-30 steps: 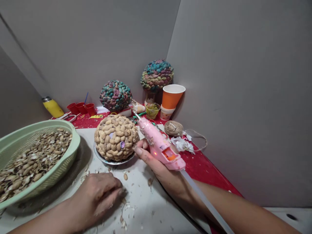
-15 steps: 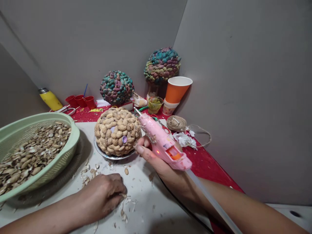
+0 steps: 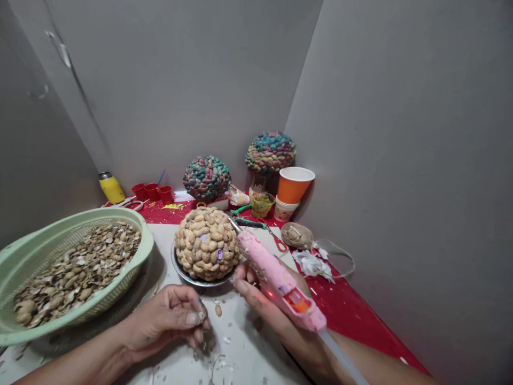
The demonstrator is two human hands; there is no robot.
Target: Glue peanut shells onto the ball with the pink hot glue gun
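Observation:
A pink glue gun with an orange light lies in my right hand, its metal tip pointing up and left beside the peanut-covered ball. That ball sits on a metal plate and shows two purple spots. My left hand is raised a little above the grey board, fingers curled and pinched around bits of shell that are too small to make out clearly. One whole peanut lies on the board between my hands.
A green basket of shells stands at the left. Behind are painted peanut balls, red cups, a yellow bottle, orange cup, green-handled pliers, red-handled scissors, twine and crumpled white scraps.
My left hand has lifted off the board and turned, so its thumb and curled fingers now show. The whole view has shifted, with the objects lower and the glue gun still in my right hand.

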